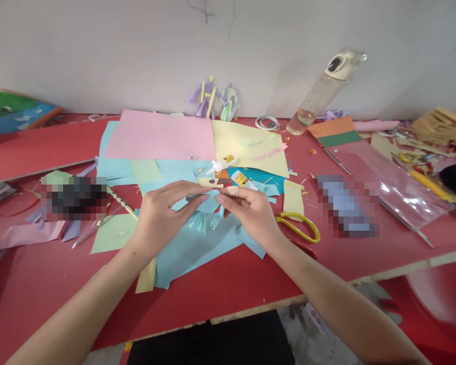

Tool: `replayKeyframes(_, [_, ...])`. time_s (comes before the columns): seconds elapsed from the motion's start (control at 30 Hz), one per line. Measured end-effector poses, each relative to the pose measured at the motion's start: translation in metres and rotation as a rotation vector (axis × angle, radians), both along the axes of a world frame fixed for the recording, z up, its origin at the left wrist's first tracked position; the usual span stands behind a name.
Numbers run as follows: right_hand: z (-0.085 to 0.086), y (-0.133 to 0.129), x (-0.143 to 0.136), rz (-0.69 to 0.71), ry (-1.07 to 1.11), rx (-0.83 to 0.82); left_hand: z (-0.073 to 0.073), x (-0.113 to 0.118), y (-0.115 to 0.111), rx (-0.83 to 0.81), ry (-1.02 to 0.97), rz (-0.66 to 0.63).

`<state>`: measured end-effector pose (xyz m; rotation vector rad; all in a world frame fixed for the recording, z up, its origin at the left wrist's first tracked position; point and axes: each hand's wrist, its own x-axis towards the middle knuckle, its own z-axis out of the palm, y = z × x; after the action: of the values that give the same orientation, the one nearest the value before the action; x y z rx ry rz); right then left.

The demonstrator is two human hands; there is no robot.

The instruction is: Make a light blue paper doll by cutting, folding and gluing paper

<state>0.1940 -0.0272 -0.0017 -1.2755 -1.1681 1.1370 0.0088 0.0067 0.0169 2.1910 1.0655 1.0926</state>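
Note:
Between my two hands is a small light blue paper piece (212,202). My left hand (163,213) pinches its left side with thumb and fingers. The right side is pinched by my right hand (251,210). Just below it, pleated blue paper (198,222) and a small rolled blue piece (216,221) rest over a large blue sheet (197,253). Beyond my fingers lie a white glue bottle (224,163) and a second one with a yellow label (241,178). Yellow-handled scissors (304,226) sit right of my right hand.
Pink paper (163,134) and yellow paper (251,144) cover the back of the red table (228,294). Two paper figures (209,99) lean on the wall. A tilted water bottle (323,94) stands back right; a pink pouch (395,182) lies at right.

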Motion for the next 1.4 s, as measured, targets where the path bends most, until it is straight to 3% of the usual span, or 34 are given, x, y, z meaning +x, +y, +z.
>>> replayKeyframes(0.33, [0.0004,0.0000,-0.0017,-0.044,-0.029,0.019,-0.0018,-0.0016,0.0018,-0.032,0.029,0.051])
replayKeyframes(0.73, [0.0028,-0.0010,-0.0012,-0.020,-0.084,0.014,-0.0011,-0.0001,-0.0002,-0.065,0.014,0.026])
replayKeyframes(1.03, [0.0033,-0.0006,-0.0020,-0.087,-0.084,0.006,-0.0006,-0.0013,-0.0013,-0.131,-0.027,0.002])
replayKeyframes(1.4, [0.0026,-0.0017,-0.0010,0.009,-0.045,0.003,-0.0067,-0.0040,0.0071,-0.208,0.069,0.022])
